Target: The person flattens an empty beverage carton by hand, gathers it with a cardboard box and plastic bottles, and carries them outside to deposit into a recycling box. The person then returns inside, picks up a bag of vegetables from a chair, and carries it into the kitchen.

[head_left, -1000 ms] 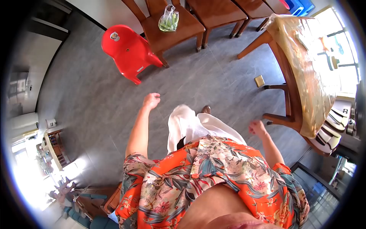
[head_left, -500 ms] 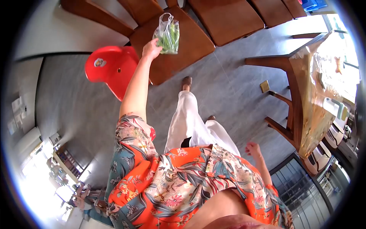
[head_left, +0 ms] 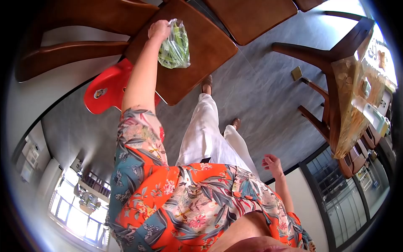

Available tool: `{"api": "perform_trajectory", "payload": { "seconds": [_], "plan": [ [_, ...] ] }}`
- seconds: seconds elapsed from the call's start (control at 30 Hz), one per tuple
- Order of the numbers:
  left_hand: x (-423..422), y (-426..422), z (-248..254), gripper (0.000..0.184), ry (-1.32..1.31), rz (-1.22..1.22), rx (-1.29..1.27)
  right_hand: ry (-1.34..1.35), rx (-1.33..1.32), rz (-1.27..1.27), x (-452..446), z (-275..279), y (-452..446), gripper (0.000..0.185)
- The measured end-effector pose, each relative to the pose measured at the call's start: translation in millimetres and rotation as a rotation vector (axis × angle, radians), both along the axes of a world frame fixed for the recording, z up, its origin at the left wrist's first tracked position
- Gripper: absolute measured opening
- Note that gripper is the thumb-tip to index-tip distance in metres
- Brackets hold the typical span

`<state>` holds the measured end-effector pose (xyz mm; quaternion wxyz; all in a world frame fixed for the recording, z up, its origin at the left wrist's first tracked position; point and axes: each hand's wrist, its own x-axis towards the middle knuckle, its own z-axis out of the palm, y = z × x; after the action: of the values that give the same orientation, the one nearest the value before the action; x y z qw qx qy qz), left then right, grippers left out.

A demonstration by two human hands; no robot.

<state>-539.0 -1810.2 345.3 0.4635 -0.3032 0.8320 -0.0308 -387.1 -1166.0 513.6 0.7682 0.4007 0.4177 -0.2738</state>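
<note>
My left hand (head_left: 159,30) is closed round the top of a clear plastic bag (head_left: 175,50) with green vegetables inside. The bag lies on the seat of a brown wooden chair (head_left: 201,63), and its handles are mostly hidden by my fingers. Low at my right side is my right hand (head_left: 272,164), with nothing in it and its fingers loosely bent and apart.
A red plastic chair (head_left: 107,90) stands left of the wooden chair, partly behind my left arm. More wooden chairs (head_left: 252,17) line the top. On the right is a table with a shiny cover (head_left: 350,109). A small tan block (head_left: 297,73) lies on the grey floor near its legs.
My left hand has gone from hanging free to reaching the bag and closing on its top. The chairs appear nearer. My right hand stays low, its fingers now more clearly apart.
</note>
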Motion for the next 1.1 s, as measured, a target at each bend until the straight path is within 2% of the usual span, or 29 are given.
{"api": "perform_trajectory", "payload": {
  "seconds": [0.03, 0.07, 0.17, 0.27, 0.33, 0.5, 0.7, 0.83, 0.93, 1.03, 1.07, 1.1],
  "plan": [
    [5.5, 11.7, -2.0, 0.024, -0.015, 0.008, 0.059, 0.010, 0.008, -0.008, -0.8, -5.8, 7.5, 0.028],
    [18.9, 28.4, 0.4, 0.024, 0.233, 0.081, 0.120, 0.021, 0.016, -0.016, 1.0, -12.0, 15.5, 0.028],
    [16.6, 90.8, 41.9, 0.021, 0.249, 0.368, 0.289, 0.032, 0.022, -0.053, 14.6, -28.0, 34.2, 0.028],
    [-1.2, 117.2, 89.2, 0.019, 0.341, 0.431, 0.381, 0.059, -0.044, -0.085, 8.3, -62.4, 28.7, 0.027],
    [-0.2, 151.6, 91.5, 0.017, 0.360, 0.579, 0.487, 0.087, -0.052, -0.090, 10.5, -79.1, 40.9, 0.027],
    [9.8, 265.4, 48.7, 0.018, 0.342, 0.802, 0.727, 0.198, -0.083, -0.083, 8.0, -150.4, 90.2, 0.027],
    [30.3, 354.7, -17.1, 0.020, 0.207, 0.788, 0.816, 0.309, -0.191, -0.165, 2.3, -231.8, 109.3, 0.029],
    [24.6, 393.0, -40.8, 0.021, 0.166, 0.872, 0.870, 0.377, -0.356, -0.084, -15.8, -270.6, 96.9, 0.029],
    [8.3, 432.1, -42.3, 0.022, 0.135, 0.828, 0.875, 0.551, -0.515, -0.003, -31.5, -289.7, 100.5, 0.036],
    [-21.6, 494.9, -38.3, 0.024, 0.110, 0.814, 0.952, 0.495, -0.500, -0.150, -29.0, -314.8, 147.1, 0.046],
    [-29.3, 515.3, -38.2, 0.024, 0.109, 0.829, 0.991, 0.438, -0.535, -0.153, -30.7, -326.6, 166.9, 0.060],
    [-36.7, 532.7, -38.5, 0.025, 0.107, 0.844, 1.030, 0.485, -0.550, -0.205, -33.9, -336.5, 183.2, 0.063]
  ]
}}
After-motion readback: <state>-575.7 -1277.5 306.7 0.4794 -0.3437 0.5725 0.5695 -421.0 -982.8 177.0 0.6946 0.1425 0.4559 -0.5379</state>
